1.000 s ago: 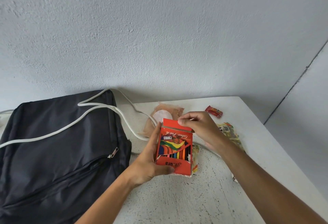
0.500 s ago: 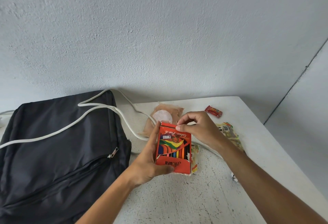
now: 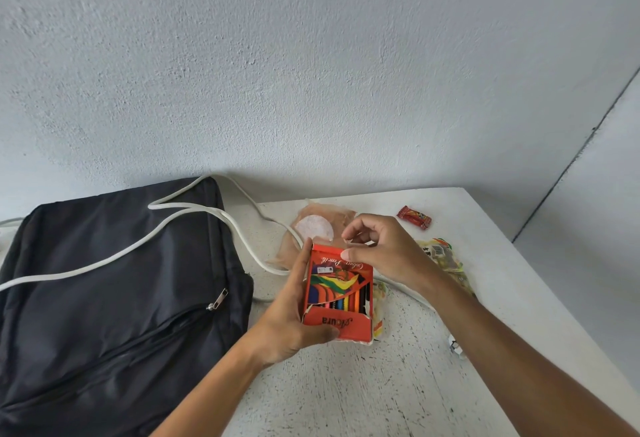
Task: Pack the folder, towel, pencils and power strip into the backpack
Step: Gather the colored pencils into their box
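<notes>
Backpack point(image 3: 104, 298): left and bottom edges cut off. White cord point(image 3: 194, 210): runs off frame left, passes behind my right hand point(image 3: 384, 253). Power strip body unseen.
</notes>
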Demonstrator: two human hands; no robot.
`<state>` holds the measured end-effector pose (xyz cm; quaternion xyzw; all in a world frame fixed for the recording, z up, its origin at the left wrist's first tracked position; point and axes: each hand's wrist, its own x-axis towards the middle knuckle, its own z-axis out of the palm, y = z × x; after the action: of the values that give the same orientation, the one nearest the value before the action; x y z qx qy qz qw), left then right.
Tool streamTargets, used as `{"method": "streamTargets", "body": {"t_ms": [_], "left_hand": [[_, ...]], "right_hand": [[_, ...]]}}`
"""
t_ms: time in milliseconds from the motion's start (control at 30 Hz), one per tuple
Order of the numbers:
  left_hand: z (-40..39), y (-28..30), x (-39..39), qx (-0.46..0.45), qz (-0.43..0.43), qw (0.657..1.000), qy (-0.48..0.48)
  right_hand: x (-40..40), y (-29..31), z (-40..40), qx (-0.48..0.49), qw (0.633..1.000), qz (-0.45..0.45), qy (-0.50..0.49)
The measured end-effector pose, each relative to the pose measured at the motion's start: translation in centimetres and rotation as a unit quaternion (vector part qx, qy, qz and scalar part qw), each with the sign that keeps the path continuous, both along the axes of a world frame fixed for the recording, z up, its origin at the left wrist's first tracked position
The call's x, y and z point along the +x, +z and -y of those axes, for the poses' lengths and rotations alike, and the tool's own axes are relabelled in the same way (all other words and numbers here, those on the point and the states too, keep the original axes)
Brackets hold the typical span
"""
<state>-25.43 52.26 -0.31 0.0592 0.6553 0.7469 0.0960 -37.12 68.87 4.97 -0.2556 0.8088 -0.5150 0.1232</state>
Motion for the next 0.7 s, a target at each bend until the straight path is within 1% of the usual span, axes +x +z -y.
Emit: {"method": "streamTargets", "body": {"t_ms": [133, 267, 433, 600, 700], "left_hand": [[-0.3, 0.3, 0.1, -0.004, 0.003, 1.0, -0.01], [-0.5, 0.4, 0.2, -0.008, 0.006, 1.0, -0.01], [-0.4, 0.5, 0.2, -0.002, 0.011, 1.0, -0.009], [-0.6, 0.5, 0.1, -0.002, 0.011, 1.0, -0.006], [-0.6, 0.5, 0.1, 0.001, 0.01, 1.0, -0.003]], "right_hand": [[-0.6, -0.7, 0.1, 0.008, 0.998, -0.029, -0.053], [-0.9, -1.3, -0.1, -0.016, 0.997, 0.0, -0.076], [-0.7, -1.0, -0.4, -0.035, 0.998, 0.042, -0.042], [-0.9, -0.6, -0.7, -0.08, 0.995, 0.035, -0.056], [-0.7, -0.5, -0.7, -0.063, 0.997, 0.02, -0.03]]}}
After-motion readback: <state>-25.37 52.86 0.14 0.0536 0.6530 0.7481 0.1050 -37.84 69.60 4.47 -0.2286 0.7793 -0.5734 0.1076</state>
